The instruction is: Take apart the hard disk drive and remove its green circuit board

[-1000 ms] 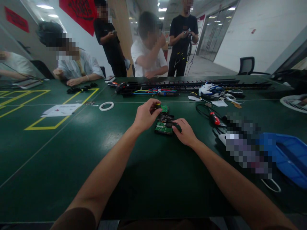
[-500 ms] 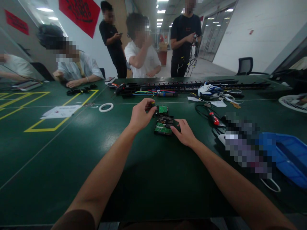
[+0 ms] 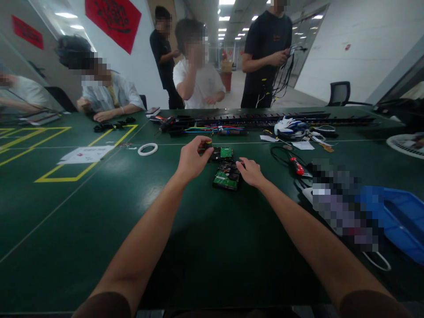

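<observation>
Two hard drives with green circuit boards lie one behind the other on the dark green table. My left hand is beside the far hard drive, its thumb and fingers pinching a small dark piece with a yellow band; its exact kind is too small to make out. My right hand is at the right edge of the near hard drive, thumb and forefinger close together on its upper right corner. The fingers' undersides are hidden.
To the right are a red-handled screwdriver and a blue tray. White-and-blue gloves, cables and dark bars lie along the back. A white ring and paper sheets lie left. Several people are across the table.
My right hand has moved in to the near hard drive's corner, its fingers drawing closer together. My left hand keeps its pinch, slightly further left. The standing person with cables has shifted right.
</observation>
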The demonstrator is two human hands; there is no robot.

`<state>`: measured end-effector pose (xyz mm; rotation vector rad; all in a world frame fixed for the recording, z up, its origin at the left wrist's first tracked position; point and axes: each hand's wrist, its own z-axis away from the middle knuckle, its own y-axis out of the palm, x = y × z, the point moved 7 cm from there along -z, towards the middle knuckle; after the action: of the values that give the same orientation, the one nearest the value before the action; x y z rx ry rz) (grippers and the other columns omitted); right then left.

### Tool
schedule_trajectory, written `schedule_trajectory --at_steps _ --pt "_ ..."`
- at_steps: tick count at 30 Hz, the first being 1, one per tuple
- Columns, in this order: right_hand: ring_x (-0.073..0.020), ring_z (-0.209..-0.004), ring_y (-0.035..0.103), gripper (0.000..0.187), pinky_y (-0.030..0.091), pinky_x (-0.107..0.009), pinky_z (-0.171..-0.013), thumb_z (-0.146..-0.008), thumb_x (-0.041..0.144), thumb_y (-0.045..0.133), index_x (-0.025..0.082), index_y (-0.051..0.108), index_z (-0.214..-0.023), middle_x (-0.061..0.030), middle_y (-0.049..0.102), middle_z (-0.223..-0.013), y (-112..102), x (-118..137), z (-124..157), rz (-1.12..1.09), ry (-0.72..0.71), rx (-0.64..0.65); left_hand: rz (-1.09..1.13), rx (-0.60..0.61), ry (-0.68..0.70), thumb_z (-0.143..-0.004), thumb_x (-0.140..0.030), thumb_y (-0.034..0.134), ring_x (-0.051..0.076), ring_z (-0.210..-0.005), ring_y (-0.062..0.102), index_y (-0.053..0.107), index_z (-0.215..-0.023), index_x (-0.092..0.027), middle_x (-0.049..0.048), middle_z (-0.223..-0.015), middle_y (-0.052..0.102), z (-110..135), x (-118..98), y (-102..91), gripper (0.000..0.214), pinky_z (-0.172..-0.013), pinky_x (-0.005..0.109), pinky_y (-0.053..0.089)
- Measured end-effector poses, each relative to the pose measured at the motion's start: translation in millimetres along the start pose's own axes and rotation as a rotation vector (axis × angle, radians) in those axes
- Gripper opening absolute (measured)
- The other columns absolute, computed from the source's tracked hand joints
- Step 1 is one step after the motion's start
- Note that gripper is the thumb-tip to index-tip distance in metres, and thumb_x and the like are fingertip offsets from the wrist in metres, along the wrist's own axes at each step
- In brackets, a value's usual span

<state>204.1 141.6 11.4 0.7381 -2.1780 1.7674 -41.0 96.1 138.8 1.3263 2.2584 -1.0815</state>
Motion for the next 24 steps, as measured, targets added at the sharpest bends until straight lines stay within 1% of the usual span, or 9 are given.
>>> schedule_trajectory --at_steps 4,7,10,12,14,16,18,21,24 --pt "-0.0373 -0.129 0.053 0.049 0.034 -0.059 -0.108 -0.106 0.050 0.039 0.020 0.060 -0.138 -0.0160 0.072 -0.124 -10.1 9.5 21.2 0.040 -0.044 -0.016 -0.008 -0.022 0.012 -0.088 -0.016 0.069 0.019 -0.095 0.071 0.066 -0.114 -0.023 0.0043 -0.110 0.075 -1.7 -1.3 -5.3 0.028 -0.085 0.035 0.060" --pt "-0.0351 -0.122 0.056 0.051 0.035 -0.058 -0.105 -0.107 0.051 0.036 0.018 0.061 -0.135 -0.0151 0.073 -0.115 -18.3 24.5 47.6 0.120 -0.152 -0.044 -0.013 -0.034 0.017 -0.088 -0.016 0.070 0.019 -0.094 0.071 0.066 -0.115 -0.023 0.0041 -0.108 0.075 -2.1 -1.6 -7.6 0.028 -0.085 0.035 0.060" --pt "-0.0329 -0.112 0.060 0.052 0.038 -0.057 -0.102 -0.107 0.054 0.033 0.019 0.063 -0.132 -0.0139 0.074 -0.108 -23.4 33.2 70.5 0.149 -0.192 -0.028 -0.007 -0.043 0.026 -0.088 -0.016 0.070 0.019 -0.095 0.071 0.066 -0.115 -0.023 0.0044 -0.110 0.075 -2.1 -2.2 -9.3 0.028 -0.086 0.036 0.060" --pt "-0.0337 -0.114 0.059 0.054 0.037 -0.057 -0.105 -0.106 0.057 0.035 0.019 0.064 -0.131 -0.0145 0.073 -0.112 -27.6 37.3 76.5 0.146 -0.217 -0.031 0.000 -0.044 0.032 -0.088 -0.016 0.069 0.018 -0.095 0.071 0.066 -0.115 -0.023 0.0043 -0.111 0.074 -2.3 -2.2 -10.0 0.028 -0.086 0.035 0.060" --pt "-0.0365 -0.131 0.052 0.062 0.034 -0.057 -0.111 -0.100 0.066 0.046 0.019 0.059 -0.139 -0.0169 0.065 -0.134 -28.9 43.1 73.4 0.115 -0.279 -0.011 0.013 -0.045 0.033 -0.089 -0.016 0.069 0.018 -0.095 0.071 0.065 -0.115 -0.023 0.0042 -0.112 0.074 -2.8 -1.3 -11.1 0.027 -0.085 0.034 0.060" --pt "-0.0396 -0.148 0.035 0.092 0.028 -0.057 -0.119 -0.086 0.078 0.060 0.019 0.043 -0.154 -0.0177 0.047 -0.157 -22.5 50.8 64.2 0.076 -0.363 0.084 0.022 -0.054 0.026 -0.089 -0.017 0.069 0.018 -0.095 0.072 0.065 -0.115 -0.023 0.0046 -0.112 0.074 -3.4 0.2 -12.8 0.027 -0.085 0.033 0.060" --pt "-0.0414 -0.154 0.024 0.119 0.021 -0.059 -0.123 -0.071 0.084 0.070 0.019 0.029 -0.162 -0.0183 0.034 -0.166 -10.7 58.1 53.4 0.056 -0.424 0.213 0.023 -0.063 0.016 -0.089 -0.017 0.069 0.018 -0.095 0.072 0.066 -0.114 -0.022 0.0050 -0.112 0.074 -3.9 1.4 -14.7 0.026 -0.085 0.033 0.060" --pt "-0.0421 -0.157 0.015 0.130 0.011 -0.063 -0.125 -0.067 0.083 0.073 0.018 0.019 -0.165 -0.0188 0.026 -0.169 5.5 65.7 40.7 0.059 -0.457 0.336 0.014 -0.064 0.000 -0.089 -0.016 0.069 0.017 -0.096 0.072 0.066 -0.113 -0.021 0.0053 -0.112 0.074 -4.4 1.1 -15.9 0.026 -0.084 0.032 0.061" --pt "-0.0434 -0.156 0.019 0.129 0.008 -0.065 -0.124 -0.068 0.077 0.076 0.017 0.017 -0.166 -0.0215 0.028 -0.168 16.1 66.9 36.5 0.074 -0.441 0.418 0.005 -0.058 -0.001 -0.089 -0.014 0.069 0.016 -0.095 0.072 0.065 -0.114 -0.021 0.0050 -0.113 0.075 -4.5 -0.9 -15.3 0.026 -0.085 0.032 0.060"
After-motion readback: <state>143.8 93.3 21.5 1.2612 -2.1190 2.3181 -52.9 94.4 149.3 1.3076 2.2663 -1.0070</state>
